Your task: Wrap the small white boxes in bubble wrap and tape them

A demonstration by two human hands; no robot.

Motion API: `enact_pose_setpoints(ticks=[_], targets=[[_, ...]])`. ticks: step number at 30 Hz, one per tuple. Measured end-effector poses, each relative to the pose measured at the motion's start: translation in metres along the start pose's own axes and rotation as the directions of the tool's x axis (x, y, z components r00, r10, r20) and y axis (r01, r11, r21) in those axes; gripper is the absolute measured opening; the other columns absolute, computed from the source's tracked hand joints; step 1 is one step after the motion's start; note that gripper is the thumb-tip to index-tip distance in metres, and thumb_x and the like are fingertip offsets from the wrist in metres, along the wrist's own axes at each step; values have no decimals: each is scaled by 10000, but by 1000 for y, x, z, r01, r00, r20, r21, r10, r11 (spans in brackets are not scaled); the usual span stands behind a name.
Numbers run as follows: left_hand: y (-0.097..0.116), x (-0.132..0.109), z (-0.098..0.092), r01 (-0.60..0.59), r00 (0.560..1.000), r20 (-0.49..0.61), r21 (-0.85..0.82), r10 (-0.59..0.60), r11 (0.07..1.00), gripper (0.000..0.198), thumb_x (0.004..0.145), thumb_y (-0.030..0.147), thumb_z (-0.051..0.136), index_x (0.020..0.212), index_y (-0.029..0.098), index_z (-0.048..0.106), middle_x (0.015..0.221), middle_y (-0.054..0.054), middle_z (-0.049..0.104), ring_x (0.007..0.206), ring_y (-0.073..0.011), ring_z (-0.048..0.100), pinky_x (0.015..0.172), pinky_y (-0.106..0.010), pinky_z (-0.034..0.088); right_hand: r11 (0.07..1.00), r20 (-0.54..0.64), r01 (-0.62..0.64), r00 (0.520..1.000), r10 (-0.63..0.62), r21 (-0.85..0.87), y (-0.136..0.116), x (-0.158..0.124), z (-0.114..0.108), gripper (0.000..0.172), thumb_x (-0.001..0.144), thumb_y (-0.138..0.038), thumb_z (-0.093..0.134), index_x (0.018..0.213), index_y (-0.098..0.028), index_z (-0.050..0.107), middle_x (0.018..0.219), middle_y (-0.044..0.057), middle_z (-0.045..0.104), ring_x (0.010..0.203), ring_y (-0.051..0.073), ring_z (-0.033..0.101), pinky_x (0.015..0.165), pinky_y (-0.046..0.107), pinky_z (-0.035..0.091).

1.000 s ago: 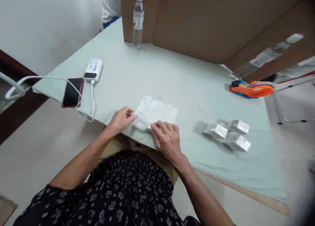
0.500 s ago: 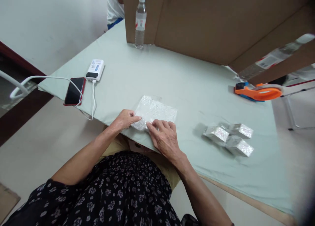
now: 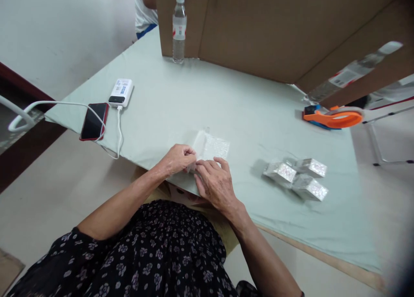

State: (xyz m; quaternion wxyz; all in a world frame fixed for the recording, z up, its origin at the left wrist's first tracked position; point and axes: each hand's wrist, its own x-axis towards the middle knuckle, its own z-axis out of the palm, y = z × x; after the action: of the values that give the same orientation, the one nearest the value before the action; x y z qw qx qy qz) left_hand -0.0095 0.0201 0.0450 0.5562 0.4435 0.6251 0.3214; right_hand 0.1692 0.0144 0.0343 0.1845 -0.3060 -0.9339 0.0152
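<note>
A piece of clear bubble wrap (image 3: 213, 147) lies near the table's front edge, its left part folded over. At its left front corner my left hand (image 3: 179, 159) has its fingers closed in a pinch on the wrap. My right hand (image 3: 216, 180) rests on the front edge of the wrap with its fingers apart, close beside my left hand. Whatever lies inside the fold is hidden. To the right sit three wrapped silvery boxes, one of them the nearest box (image 3: 310, 187).
An orange tape dispenser (image 3: 336, 117) and a tilted bottle (image 3: 354, 73) are at the right. An upright bottle (image 3: 179, 29) stands by the cardboard wall (image 3: 252, 29). At the left lie a power bank (image 3: 121, 92), a phone (image 3: 94, 121) and a white cable. Behind, a person's arm shows.
My left hand has moved right, toward my right hand, and the left part of the bubble wrap is folded inward. The view has shifted slightly.
</note>
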Motion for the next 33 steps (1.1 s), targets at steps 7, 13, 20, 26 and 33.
enact_pose_setpoints(ticks=[7, 13, 20, 26, 33], targets=[[9, -10, 0, -275, 961, 123, 498, 247, 822, 141, 795, 125, 501, 760, 155, 634, 712, -4, 557, 679, -130, 535, 681, -269, 475, 992, -136, -7, 990, 24, 127, -1, -11, -2, 146, 890, -107, 558, 954, -211, 638, 1105, 48, 747, 1045, 217, 659, 1085, 451, 339], [-11, -14, 12, -405, 868, 142, 759, 477, 510, 163, 907, 207, 517, 907, 147, 669, 956, -87, 554, 850, -182, 549, 795, -328, 512, 784, -258, -545, 745, 616, 299, 4, -55, -8, 243, 916, -365, 596, 1078, -189, 644, 1048, 103, 727, 829, 217, 681, 747, 369, 514], [-15, -26, 29, -241, 901, -31, 794, 432, 558, 136, 905, 219, 558, 955, 140, 656, 975, -81, 537, 819, -169, 570, 786, -315, 540, 401, 194, -829, 500, 844, 390, 3, -59, 8, 778, 826, -664, 569, 1370, -110, 537, 1037, 149, 733, 641, 208, 638, 738, 417, 532], [-13, -28, 32, -204, 921, -30, 811, 389, 548, 168, 925, 248, 546, 976, 153, 675, 996, -83, 559, 832, -168, 578, 780, -296, 529, 278, 201, -764, 466, 861, 582, 20, -37, 29, 799, 732, -595, 689, 1360, -125, 537, 1083, 169, 731, 959, 305, 682, 880, 463, 529], [-4, -27, 25, -224, 934, 49, 853, 354, 472, 207, 931, 294, 536, 983, 190, 707, 1009, -103, 598, 922, -215, 593, 757, -306, 504, 211, 245, -688, 502, 829, 695, 27, -26, 33, 282, 709, -429, 679, 825, -174, 652, 690, 19, 681, 601, 164, 576, 596, 298, 467]])
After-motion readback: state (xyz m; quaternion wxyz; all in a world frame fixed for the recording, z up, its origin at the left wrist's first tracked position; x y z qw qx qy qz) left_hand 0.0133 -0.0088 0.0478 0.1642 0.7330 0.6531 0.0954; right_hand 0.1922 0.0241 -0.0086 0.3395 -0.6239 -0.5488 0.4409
